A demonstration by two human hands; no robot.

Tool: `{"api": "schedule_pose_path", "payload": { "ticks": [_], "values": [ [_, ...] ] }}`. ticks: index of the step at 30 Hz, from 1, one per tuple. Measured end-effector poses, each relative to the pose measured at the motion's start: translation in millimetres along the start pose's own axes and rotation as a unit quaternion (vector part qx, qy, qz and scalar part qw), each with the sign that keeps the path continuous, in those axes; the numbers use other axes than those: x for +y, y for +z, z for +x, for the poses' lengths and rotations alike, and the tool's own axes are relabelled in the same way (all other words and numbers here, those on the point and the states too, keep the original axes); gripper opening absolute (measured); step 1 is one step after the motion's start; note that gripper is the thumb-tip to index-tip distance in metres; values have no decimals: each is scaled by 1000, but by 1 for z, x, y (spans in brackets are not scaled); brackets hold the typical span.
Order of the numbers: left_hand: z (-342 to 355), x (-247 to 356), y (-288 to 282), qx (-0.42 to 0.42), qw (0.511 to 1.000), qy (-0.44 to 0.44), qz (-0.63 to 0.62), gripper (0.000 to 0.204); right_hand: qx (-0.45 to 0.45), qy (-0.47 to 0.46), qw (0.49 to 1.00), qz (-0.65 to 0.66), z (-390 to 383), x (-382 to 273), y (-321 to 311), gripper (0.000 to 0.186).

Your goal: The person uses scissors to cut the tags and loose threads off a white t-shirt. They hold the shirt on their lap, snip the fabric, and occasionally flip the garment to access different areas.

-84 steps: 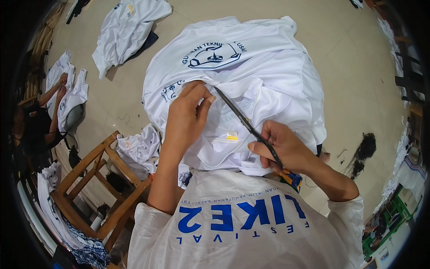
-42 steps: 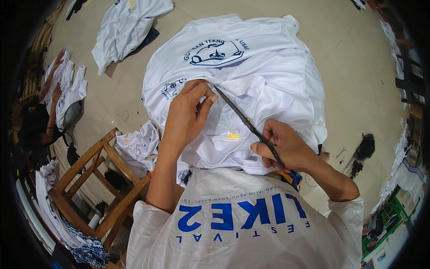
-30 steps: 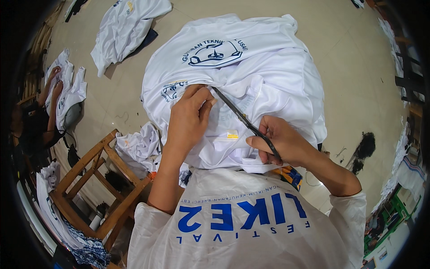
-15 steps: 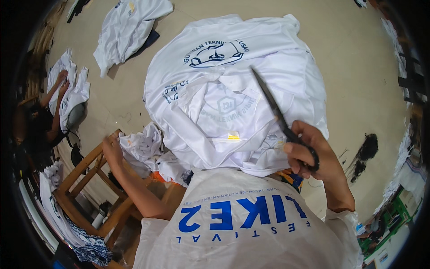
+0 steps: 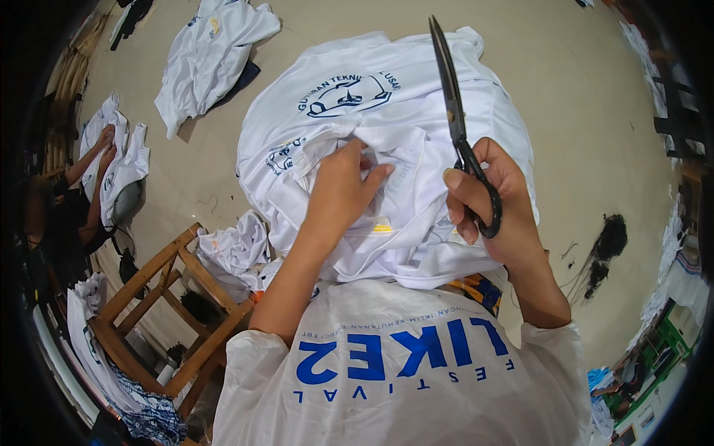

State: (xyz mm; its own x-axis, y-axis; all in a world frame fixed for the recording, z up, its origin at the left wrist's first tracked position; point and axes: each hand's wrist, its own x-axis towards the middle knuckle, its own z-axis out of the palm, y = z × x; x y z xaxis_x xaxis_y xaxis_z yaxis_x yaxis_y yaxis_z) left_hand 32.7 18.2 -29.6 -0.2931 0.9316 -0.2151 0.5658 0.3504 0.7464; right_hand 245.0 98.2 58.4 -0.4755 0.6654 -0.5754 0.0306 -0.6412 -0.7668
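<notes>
A white T-shirt with dark blue printed emblems (image 5: 476, 215) lies spread in front of me, its neck opening toward me and a small yellow-and-white label inside the collar. My left hand (image 5: 338, 189) rests over that neck opening, thumb apart from the bent fingers; some fingertips are hidden from view. Long black-handled scissors (image 5: 454, 97) are in my right hand (image 5: 507, 197), the fingers through and around the handle loops. Their blades point away from me, nearly together, above the right side of the shirt.
A wooden stool or frame (image 5: 134, 312) stands at my left beside a crumpled white cloth pile (image 5: 234, 249). Another white shirt (image 5: 208, 67) lies on the floor farther off. At far left, another person's hands (image 5: 106, 145) handle a white shirt. Black thread tangles (image 5: 606, 249) lie at right.
My left hand has moved from the wooden frame at left onto the shirt's collar. The scissors have swung upright, their tips now farther away, and stay in my right hand.
</notes>
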Motion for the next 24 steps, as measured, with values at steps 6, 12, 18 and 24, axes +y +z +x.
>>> {"api": "schedule_pose_path", "payload": {
  "ticks": [6,12,18,24],
  "values": [
    [13,3,12,29,983,-107,-144,16,-18,7,1000,3,5,12,5,36],
    [-4,-13,12,58,970,-52,-231,15,-67,77,993,-58,-3,10,-8,36],
    [-3,-19,14,67,979,-15,-193,14,-96,174,965,-168,-12,2,-24,41],
    [1,-10,16,51,990,-49,-124,16,-86,174,955,-224,-20,1,-31,41]
  ]
}}
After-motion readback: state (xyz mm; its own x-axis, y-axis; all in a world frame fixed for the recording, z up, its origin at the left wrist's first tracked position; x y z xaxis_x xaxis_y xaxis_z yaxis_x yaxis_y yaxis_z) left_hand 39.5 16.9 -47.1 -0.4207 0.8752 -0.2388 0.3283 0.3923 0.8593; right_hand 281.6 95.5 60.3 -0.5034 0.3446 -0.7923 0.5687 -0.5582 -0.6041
